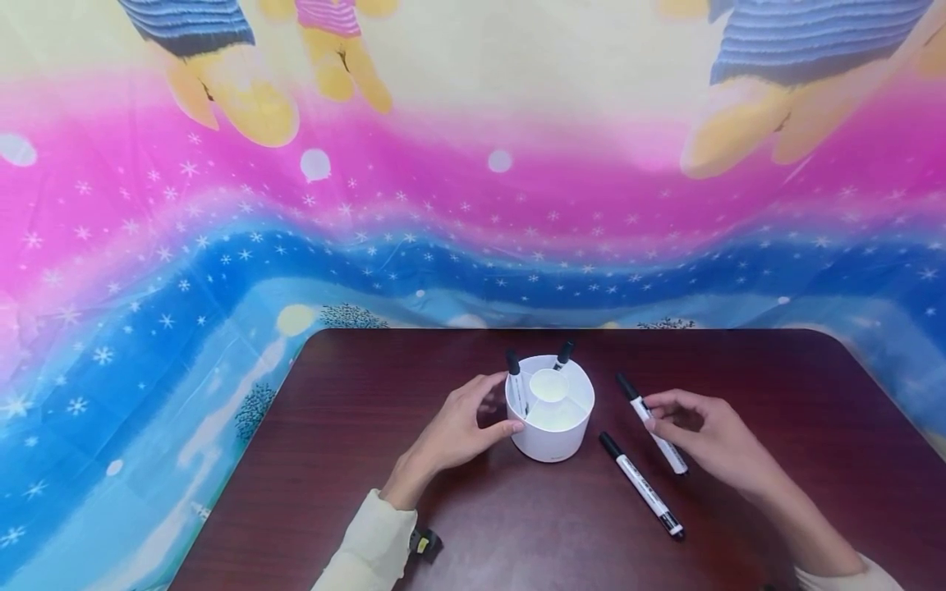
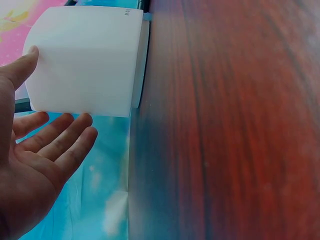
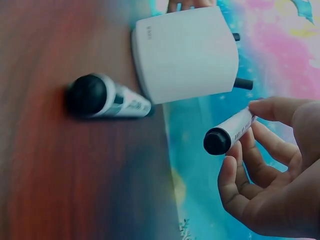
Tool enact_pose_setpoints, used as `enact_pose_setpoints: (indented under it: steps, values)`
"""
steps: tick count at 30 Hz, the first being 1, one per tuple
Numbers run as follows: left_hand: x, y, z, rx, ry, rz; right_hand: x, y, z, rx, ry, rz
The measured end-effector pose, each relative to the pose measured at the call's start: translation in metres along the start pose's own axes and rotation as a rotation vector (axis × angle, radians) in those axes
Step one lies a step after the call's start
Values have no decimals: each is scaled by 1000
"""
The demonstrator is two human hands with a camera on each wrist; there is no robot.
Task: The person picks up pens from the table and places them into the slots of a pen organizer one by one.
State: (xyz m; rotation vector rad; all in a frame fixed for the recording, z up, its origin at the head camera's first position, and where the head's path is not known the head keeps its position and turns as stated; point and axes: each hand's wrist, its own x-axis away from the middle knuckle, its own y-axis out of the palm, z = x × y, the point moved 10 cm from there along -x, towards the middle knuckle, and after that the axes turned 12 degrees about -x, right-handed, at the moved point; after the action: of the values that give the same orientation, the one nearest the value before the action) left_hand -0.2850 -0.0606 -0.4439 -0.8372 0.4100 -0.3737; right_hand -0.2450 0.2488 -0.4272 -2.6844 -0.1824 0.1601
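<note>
Head view: Closest to the camera, a black-capped marker (image 1: 641, 485) lies loose on the dark red table (image 1: 399, 369), where a brush from the right hand (image 1: 713, 428) beside it could set it rolling. That hand pinches a second marker (image 1: 668, 451) between thumb and fingertips, to the right of a white divided holder (image 1: 550, 444); the right wrist view suggests the pen is off the tabletop. Because only fingertips hold it, the pen could swivel or slip, and should it swing left at rim height, its end could knock the holder. The left hand (image 1: 458, 428) rests lightly spread against the holder's wall, thumb to the front and fingers relaxed at the left, not clamped around it; with so loose a brace, a hard bump from the opposite side could slide or tip the holder. Inside, dividers run out from a round central cup (image 1: 549, 387). A third marker (image 1: 519, 389) leans in the left compartment, its black cap above the rim; a fourth marker (image 1: 564, 355) slants at the rear, also cap upward. Beyond the table hangs a snowflake-patterned cloth (image 1: 473, 222).
</note>
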Motion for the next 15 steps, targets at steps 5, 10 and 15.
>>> enact_pose_setpoints:
  steps: [5,10,15]
  values:
    - [-1,0,0,-5,0,2,-7,-1,-10,-46,16,29]
    - [-1,0,-1,-5,0,2,-15,0,-20,-71,7,49]
    - [-1,1,-1,5,4,1,-24,2,-32,-116,-35,74]
